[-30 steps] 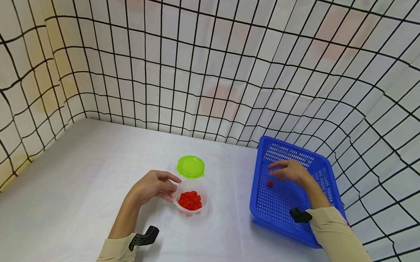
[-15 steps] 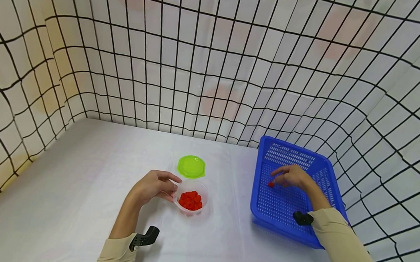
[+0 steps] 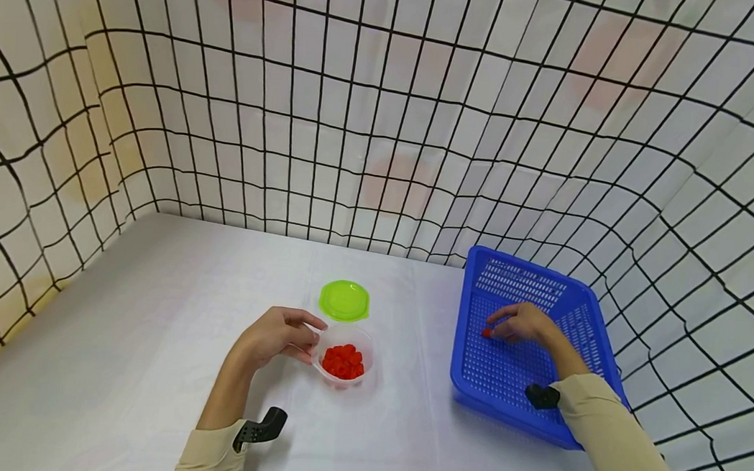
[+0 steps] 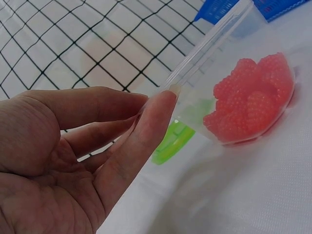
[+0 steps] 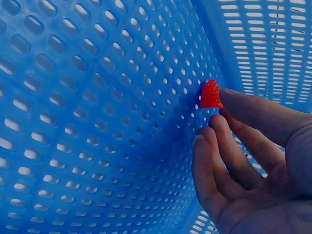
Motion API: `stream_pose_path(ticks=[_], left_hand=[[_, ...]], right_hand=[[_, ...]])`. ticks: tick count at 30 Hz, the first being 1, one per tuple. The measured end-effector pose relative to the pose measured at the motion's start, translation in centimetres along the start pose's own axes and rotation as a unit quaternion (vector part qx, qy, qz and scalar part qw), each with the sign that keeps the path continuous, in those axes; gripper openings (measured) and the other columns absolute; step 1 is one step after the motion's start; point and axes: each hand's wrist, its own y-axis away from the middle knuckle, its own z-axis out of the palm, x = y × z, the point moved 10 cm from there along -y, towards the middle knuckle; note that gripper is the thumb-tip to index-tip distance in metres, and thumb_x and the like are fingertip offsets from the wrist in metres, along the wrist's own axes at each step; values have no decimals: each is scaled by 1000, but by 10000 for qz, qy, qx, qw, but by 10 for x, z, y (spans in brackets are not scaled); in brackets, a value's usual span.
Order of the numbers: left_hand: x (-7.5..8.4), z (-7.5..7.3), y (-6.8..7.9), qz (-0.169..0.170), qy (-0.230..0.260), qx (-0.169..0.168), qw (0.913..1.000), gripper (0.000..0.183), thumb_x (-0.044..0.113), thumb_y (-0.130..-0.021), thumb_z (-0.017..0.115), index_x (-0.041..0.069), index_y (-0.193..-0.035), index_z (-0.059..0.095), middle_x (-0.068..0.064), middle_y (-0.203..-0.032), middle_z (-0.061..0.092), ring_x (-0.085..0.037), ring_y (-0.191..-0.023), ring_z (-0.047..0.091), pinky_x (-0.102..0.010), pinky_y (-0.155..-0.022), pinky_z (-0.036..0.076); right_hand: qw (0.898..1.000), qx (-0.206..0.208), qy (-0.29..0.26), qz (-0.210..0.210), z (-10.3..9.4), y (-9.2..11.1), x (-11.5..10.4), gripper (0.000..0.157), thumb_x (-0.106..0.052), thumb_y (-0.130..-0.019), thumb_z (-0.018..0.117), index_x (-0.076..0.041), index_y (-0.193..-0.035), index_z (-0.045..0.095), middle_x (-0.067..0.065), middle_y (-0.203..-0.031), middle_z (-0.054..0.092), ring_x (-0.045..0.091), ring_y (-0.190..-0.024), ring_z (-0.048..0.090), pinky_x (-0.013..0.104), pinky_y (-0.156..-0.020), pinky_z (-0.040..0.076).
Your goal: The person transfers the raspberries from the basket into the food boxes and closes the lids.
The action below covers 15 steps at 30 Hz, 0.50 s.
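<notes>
In the head view my left hand (image 3: 278, 339) is at the left side of a clear plastic bowl (image 3: 368, 343), thumb and fingers pinching its rim. Red raspberries (image 4: 251, 100) fill the bottom of this bowl, seen through its wall in the left wrist view. Over the floor of the blue basket, my right hand (image 3: 522, 324) reaches down with curled fingers. A single raspberry (image 5: 211, 95) is at the tips of its thumb and forefinger, which pinch its edge close to the perforated floor.
A green lid (image 3: 344, 300) lies flat just behind the bowl on the white tabletop (image 3: 186, 289). The blue basket (image 3: 502, 420) stands on the right, its raised walls surrounding my right hand. Black netting (image 3: 332, 117) over white sheeting encloses the back and sides.
My right hand has lowered toward the basket floor, and its fingertips have closed on the lone raspberry. The left hand and the bowl stay where they were.
</notes>
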Motion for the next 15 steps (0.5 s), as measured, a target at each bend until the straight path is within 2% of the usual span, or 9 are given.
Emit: stream_pose_path(ticks=[15], left_hand=[[1, 0, 1, -24, 0, 34, 10000, 28, 1, -93, 62, -9, -119, 66, -9, -79, 66, -19, -69, 64, -35, -69, 65]], right_hand=[[10000, 34, 69, 57, 5, -4, 5, 28, -6, -89, 73, 1, -116, 74, 23, -114, 71, 28, -95, 71, 43, -84, 63]])
